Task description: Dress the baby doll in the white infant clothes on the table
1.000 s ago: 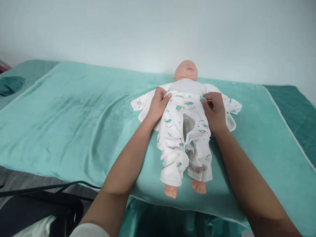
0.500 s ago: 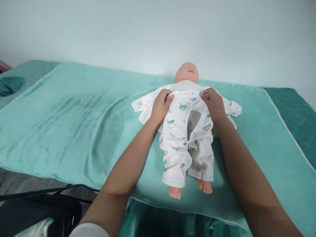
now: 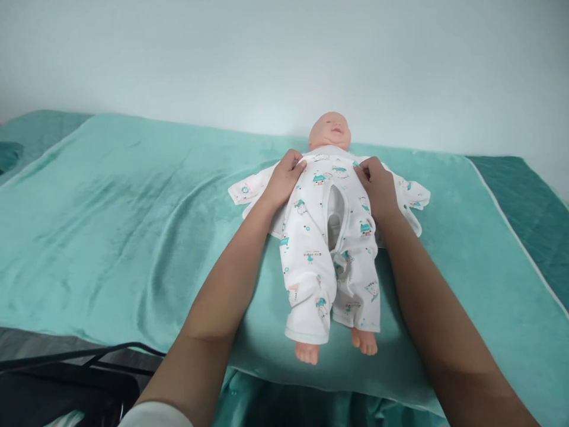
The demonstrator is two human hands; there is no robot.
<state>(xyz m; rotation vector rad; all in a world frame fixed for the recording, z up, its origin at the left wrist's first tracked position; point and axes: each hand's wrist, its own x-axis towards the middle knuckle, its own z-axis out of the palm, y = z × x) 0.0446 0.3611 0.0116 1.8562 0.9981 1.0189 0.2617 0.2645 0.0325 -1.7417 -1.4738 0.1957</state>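
Note:
A baby doll (image 3: pixel 329 130) lies on its back on a teal blanket (image 3: pixel 133 207), head toward the wall. It wears white printed trousers (image 3: pixel 311 255) with teal pictures, and a matching white jacket (image 3: pixel 249 191) lies spread open under it. My left hand (image 3: pixel 281 179) grips the top edge of the trousers at the doll's left-side chest. My right hand (image 3: pixel 377 185) grips the same edge on the other side. The top edge sits just below the doll's chin. Bare doll feet (image 3: pixel 335 347) stick out of the trouser legs.
A darker green cover (image 3: pixel 528 207) shows at the right beyond the blanket's white-piped edge. A black bag with straps (image 3: pixel 66 379) sits at the lower left, below the bed's near edge. A pale wall rises behind the doll.
Both hands have pulled the trousers' top edge up the doll's body, from the belly to just under the chin. The doll's grey chest is now covered.

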